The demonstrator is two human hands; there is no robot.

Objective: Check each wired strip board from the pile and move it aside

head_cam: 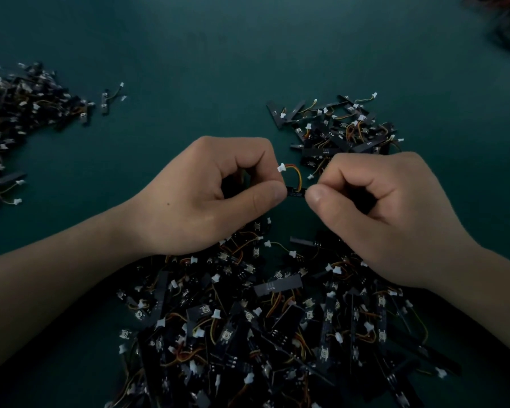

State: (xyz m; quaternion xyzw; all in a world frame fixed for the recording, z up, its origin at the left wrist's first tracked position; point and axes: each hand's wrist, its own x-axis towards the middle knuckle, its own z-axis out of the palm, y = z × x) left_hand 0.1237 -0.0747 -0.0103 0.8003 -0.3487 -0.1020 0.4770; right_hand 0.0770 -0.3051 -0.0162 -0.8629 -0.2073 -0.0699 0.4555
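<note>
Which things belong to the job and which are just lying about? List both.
Job: board, pinched between left hand and right hand; near pile; far heap; left heap.
Lying about: blurred wire tangle, top right; green table.

Dim, dark vignetted corners, blurred edges, sharp centre

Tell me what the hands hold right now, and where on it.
One strip board, pinched at its two ends: left hand on the left end, right hand on the right.
</note>
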